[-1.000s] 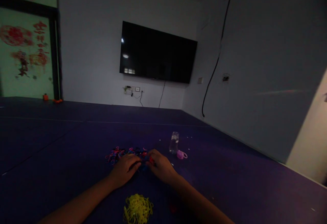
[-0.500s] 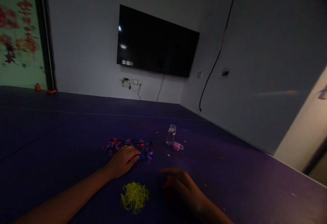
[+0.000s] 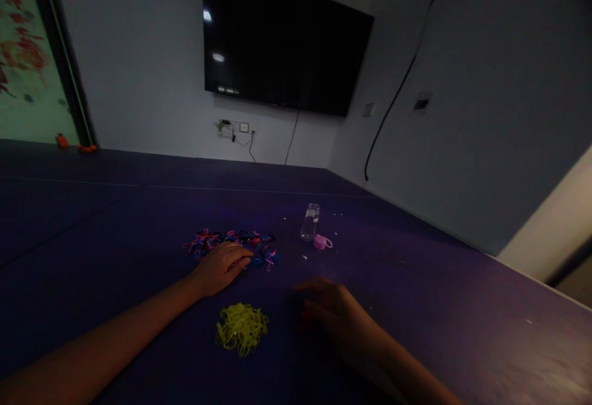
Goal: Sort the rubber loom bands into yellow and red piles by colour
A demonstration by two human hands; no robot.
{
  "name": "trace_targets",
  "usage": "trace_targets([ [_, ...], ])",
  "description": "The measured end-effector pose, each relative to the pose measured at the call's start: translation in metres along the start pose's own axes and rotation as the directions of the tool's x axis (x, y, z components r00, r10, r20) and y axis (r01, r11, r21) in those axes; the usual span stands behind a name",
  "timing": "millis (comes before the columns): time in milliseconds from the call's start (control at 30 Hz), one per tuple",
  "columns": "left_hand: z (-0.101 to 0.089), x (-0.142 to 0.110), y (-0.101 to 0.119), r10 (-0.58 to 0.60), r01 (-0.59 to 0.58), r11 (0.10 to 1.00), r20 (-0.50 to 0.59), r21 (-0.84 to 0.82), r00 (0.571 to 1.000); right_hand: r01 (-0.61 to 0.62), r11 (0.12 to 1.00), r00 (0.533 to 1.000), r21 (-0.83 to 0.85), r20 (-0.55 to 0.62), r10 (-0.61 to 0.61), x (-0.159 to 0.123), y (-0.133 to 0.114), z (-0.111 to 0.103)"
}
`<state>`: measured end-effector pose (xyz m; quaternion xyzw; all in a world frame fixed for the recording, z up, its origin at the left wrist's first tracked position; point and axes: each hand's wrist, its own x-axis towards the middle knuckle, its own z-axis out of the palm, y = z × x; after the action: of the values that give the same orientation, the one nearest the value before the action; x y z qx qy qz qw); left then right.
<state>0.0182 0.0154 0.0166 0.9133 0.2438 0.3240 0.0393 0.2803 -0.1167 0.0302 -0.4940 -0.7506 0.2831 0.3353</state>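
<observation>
My left hand (image 3: pixel 224 266) lies over the near side of a spread of mixed rubber bands (image 3: pixel 201 245), pink, blue and dark. Its fingers stretch forward and the thumb stands apart. My right hand (image 3: pixel 335 309) hovers low over the floor, index finger stretched out and thumb lowered. Beneath it show some small red pieces (image 3: pixel 305 319), which look like bands; the hand and the dark hide part of them. Between my forearms sits a loose pile of yellow rubber bands (image 3: pixel 242 329).
Beyond my hands a clear bottle (image 3: pixel 310 222) lies on the purple floor (image 3: pixel 139 220), with a pink loop cap (image 3: pixel 320 242) beside it. White scraps are scattered around. A large TV (image 3: pixel 282 41) hangs on the wall, and a black cable (image 3: pixel 393 103) runs down at the right.
The view has tilted down a little, so everything sits higher in the picture. Both hands stay near the same spots, and the piles look the same.
</observation>
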Motion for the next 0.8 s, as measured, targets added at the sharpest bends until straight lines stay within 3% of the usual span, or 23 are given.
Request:
trace_targets([
  [800, -0.0002, 0.0001, -0.0009, -0.008, 0.008, 1.000, 0.002, 0.006, 1.000, -0.080, 0.996, 0.997, 0.026, -0.020, 0.080, -0.0007, -0.0032, 0.0008],
])
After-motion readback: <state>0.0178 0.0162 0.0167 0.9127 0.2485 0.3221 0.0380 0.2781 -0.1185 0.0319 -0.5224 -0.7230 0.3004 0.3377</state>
